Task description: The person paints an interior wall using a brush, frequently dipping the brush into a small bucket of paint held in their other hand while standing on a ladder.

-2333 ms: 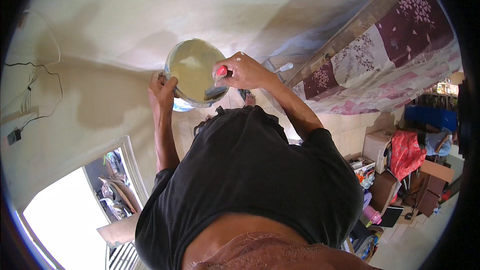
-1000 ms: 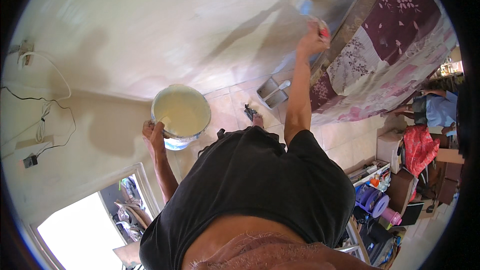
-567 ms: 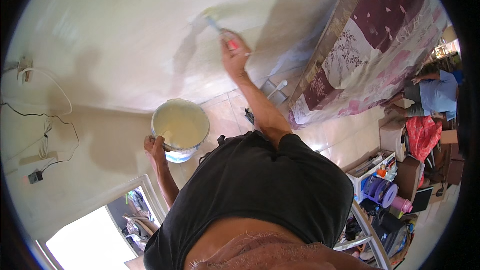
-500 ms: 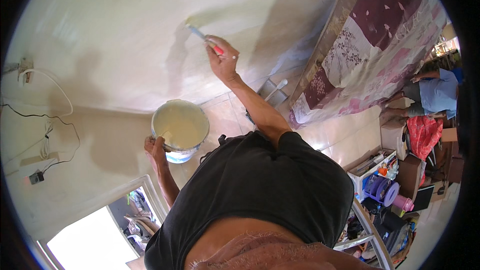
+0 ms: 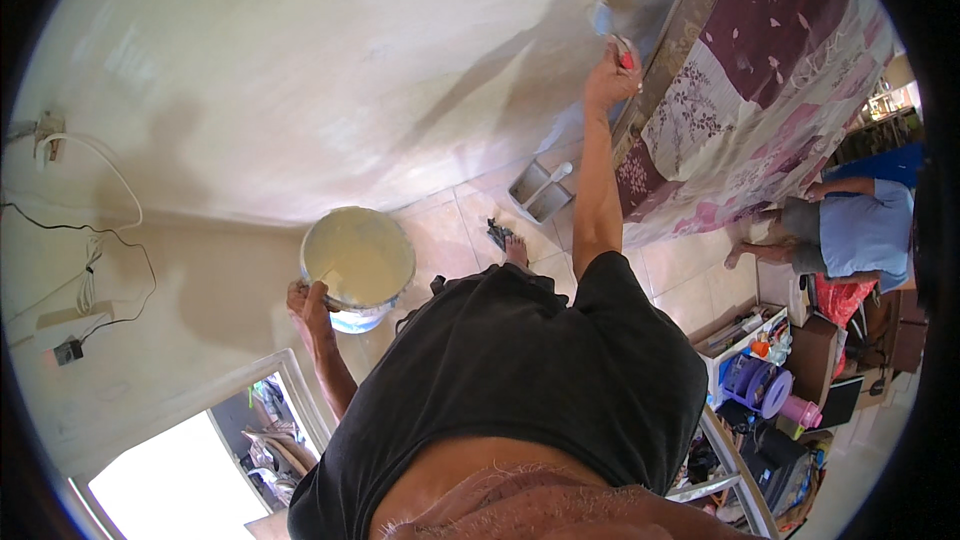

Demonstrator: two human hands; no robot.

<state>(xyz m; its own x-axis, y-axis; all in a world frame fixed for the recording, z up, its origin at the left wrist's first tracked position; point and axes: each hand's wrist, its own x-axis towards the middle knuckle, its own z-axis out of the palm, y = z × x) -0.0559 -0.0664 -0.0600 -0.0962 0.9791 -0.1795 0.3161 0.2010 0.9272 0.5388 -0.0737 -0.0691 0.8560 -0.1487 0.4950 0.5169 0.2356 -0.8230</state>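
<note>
My right hand (image 5: pixel 612 80) is closed round the red handle of a paintbrush (image 5: pixel 602 18). Its pale tip touches the cream wall (image 5: pixel 330 50) high up, near the patterned curtain. Low on the left, my left hand (image 5: pixel 312 308) grips the rim of a round bucket (image 5: pixel 402 282). Pale yellowish paint (image 5: pixel 355 255) fills part of the bucket; a small light streak shows in it near my thumb.
A grey tray (image 5: pixel 522 183) with a white-handled tool lies on the tiled floor by the wall. The floral curtain (image 5: pixel 690 130) hangs at right. Another person (image 5: pixel 865 230) stands beyond it, near cluttered boxes (image 5: pixel 815 340). Cables (image 5: pixel 150 270) hang along the left wall.
My right hand has swept the paintbrush rightward and upward across the wall toward the curtain. The left hand still holds the bucket. The other person has shifted slightly.
</note>
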